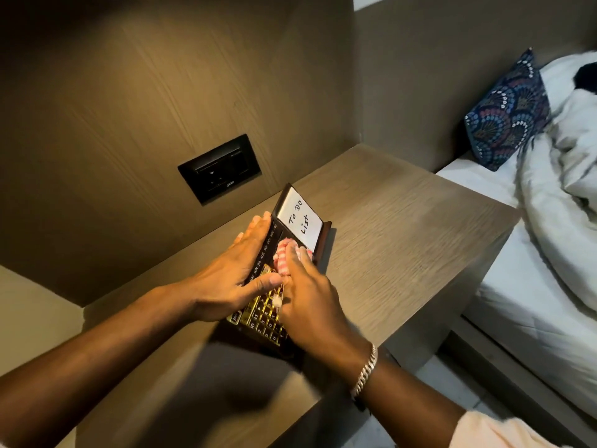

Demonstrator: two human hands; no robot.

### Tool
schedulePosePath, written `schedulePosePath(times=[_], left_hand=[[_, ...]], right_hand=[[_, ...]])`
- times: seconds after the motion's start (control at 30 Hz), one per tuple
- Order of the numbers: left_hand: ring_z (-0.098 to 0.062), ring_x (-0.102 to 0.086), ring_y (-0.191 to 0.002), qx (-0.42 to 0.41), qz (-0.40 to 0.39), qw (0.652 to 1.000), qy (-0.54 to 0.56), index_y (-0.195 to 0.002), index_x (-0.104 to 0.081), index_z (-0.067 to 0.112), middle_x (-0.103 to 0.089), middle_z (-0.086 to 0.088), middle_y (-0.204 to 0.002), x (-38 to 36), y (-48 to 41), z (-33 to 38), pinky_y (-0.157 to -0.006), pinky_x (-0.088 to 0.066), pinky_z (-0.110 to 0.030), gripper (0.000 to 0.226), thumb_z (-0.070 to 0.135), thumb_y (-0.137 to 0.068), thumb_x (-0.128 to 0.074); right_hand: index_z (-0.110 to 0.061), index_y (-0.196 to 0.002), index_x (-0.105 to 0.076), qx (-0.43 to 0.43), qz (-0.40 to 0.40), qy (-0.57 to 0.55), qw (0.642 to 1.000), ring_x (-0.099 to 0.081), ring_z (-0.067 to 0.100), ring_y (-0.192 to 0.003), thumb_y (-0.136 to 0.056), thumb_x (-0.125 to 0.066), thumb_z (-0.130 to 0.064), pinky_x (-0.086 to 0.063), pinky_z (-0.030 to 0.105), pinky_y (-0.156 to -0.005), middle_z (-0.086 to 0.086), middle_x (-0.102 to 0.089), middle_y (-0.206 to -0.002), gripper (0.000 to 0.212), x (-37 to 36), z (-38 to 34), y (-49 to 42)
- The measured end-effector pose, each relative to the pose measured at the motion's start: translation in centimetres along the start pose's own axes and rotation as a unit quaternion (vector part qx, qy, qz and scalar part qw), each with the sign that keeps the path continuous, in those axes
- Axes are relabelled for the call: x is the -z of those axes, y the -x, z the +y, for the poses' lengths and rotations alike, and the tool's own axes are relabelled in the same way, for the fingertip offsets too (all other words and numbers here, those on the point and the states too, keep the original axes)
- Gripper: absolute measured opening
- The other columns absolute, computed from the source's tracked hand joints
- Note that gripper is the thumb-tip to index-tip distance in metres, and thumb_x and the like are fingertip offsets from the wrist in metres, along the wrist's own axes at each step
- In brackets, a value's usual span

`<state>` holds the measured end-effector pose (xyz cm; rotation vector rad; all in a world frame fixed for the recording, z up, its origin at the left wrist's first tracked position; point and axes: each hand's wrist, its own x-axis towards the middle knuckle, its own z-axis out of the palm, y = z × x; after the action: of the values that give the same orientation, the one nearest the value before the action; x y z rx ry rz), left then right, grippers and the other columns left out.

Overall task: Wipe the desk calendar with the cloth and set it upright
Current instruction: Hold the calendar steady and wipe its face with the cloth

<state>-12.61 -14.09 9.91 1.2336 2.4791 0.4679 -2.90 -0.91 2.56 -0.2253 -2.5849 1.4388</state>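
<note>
The desk calendar (265,321), dark brown with gold date tiles and a white "To Do List" card at its far end, lies flat on the wooden bedside table (403,227). My left hand (235,270) rests on the calendar's left edge, fingers flat along the month strip, thumb across the face. My right hand (310,295) presses a red-and-white striped cloth (286,253) onto the middle of the calendar's face. Most of the cloth is hidden under my fingers.
A black wall socket plate (219,169) sits in the wood panel behind the table. To the right is a bed (504,286) with white sheets, a crumpled duvet and a blue patterned cushion (508,111). The table's front edge runs near my forearms.
</note>
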Motion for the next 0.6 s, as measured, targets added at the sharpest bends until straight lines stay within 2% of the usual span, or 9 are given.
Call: schedulePosePath(times=[0.1, 0.17, 0.23, 0.3, 0.37, 0.47, 0.53, 0.6], left_hand=[[0.003, 0.023, -0.142, -0.008, -0.004, 1.000, -0.002, -0.146, 0.024, 0.033, 0.025, 0.008, -0.158, -0.2, -0.1, 0.1, -0.120, 0.006, -0.033, 0.103, 0.085, -0.072, -0.027], [0.004, 0.022, -0.142, -0.012, -0.007, 1.000, 0.000, -0.145, 0.025, 0.035, 0.025, 0.008, -0.158, -0.2, -0.1, 0.1, -0.120, 0.006, -0.031, 0.103, 0.086, -0.071, -0.027], [0.005, 0.023, -0.141, -0.013, -0.007, 1.000, 0.001, -0.145, 0.025, 0.034, 0.025, 0.008, -0.158, -0.2, -0.2, 0.0, -0.118, 0.007, -0.027, 0.106, 0.088, -0.069, -0.026], [0.008, 0.023, -0.139, -0.011, -0.004, 1.000, 0.005, -0.146, 0.024, 0.031, 0.026, 0.009, -0.157, -0.4, -0.2, 0.0, -0.114, 0.008, -0.020, 0.109, 0.089, -0.068, -0.026], [0.010, 0.024, -0.138, -0.006, -0.001, 1.000, 0.010, -0.146, 0.023, 0.032, 0.026, 0.010, -0.157, -0.5, -0.3, -0.1, -0.110, 0.009, -0.016, 0.109, 0.089, -0.067, -0.026], [0.011, 0.025, -0.136, -0.001, 0.007, 1.000, 0.004, -0.147, 0.021, 0.032, 0.025, 0.011, -0.157, -0.6, -0.4, -0.1, -0.110, 0.010, -0.017, 0.108, 0.090, -0.067, -0.024], [0.008, 0.026, -0.138, 0.002, 0.013, 1.000, 0.002, -0.147, 0.020, 0.033, 0.023, 0.010, -0.158, -0.5, -0.6, 0.1, -0.114, 0.008, -0.023, 0.108, 0.091, -0.067, -0.023], [0.006, 0.026, -0.138, 0.007, 0.017, 1.000, 0.003, -0.146, 0.021, 0.035, 0.023, 0.010, -0.158, -0.4, -0.6, 0.5, -0.116, 0.007, -0.028, 0.106, 0.091, -0.068, -0.024]], right_hand=[[-0.029, -0.157, -0.017, 0.060, 0.010, -0.041, 0.997, -0.006, 0.015, -0.155, -0.089, -0.052, -0.007, -0.022, 0.036, -0.122, -0.002, -0.019, -0.167, 0.079, 0.2, -0.7, 0.5], [-0.029, -0.157, -0.019, 0.090, 0.023, -0.036, 0.995, -0.002, 0.013, -0.155, -0.087, -0.050, -0.001, -0.019, 0.032, -0.121, -0.001, -0.018, -0.167, 0.082, 0.6, -0.8, -0.3], [-0.029, -0.156, -0.019, 0.090, 0.036, -0.017, 0.995, -0.004, 0.015, -0.155, -0.093, -0.049, -0.004, -0.021, 0.033, -0.121, 0.001, -0.015, -0.168, 0.074, 0.9, -0.7, -1.1], [-0.029, -0.157, -0.016, 0.052, 0.047, -0.014, 0.997, -0.010, 0.019, -0.154, -0.101, -0.044, -0.015, -0.029, 0.041, -0.120, 0.002, -0.014, -0.168, 0.064, 0.9, -0.2, -1.5], [-0.028, -0.157, -0.011, 0.016, 0.040, -0.002, 0.999, -0.018, 0.025, -0.153, -0.101, -0.046, -0.018, -0.037, 0.046, -0.116, 0.004, -0.014, -0.168, 0.067, 0.5, 0.3, -1.4], [-0.023, -0.157, -0.010, -0.011, 0.034, 0.050, 0.998, -0.038, 0.031, -0.142, -0.095, -0.056, -0.016, -0.045, 0.042, -0.108, 0.010, -0.024, -0.163, 0.078, 0.4, 0.0, -1.3], [-0.021, -0.156, -0.017, -0.015, 0.036, 0.047, 0.998, -0.047, 0.028, -0.134, -0.090, -0.061, -0.016, -0.046, 0.038, -0.102, 0.009, -0.038, -0.155, 0.079, 0.7, -0.6, -0.9], [-0.023, -0.153, -0.031, -0.013, 0.031, 0.002, 0.999, -0.049, 0.024, -0.132, -0.088, -0.061, -0.016, -0.046, 0.036, -0.106, 0.006, -0.050, -0.146, 0.071, 1.4, -1.3, 0.0]])
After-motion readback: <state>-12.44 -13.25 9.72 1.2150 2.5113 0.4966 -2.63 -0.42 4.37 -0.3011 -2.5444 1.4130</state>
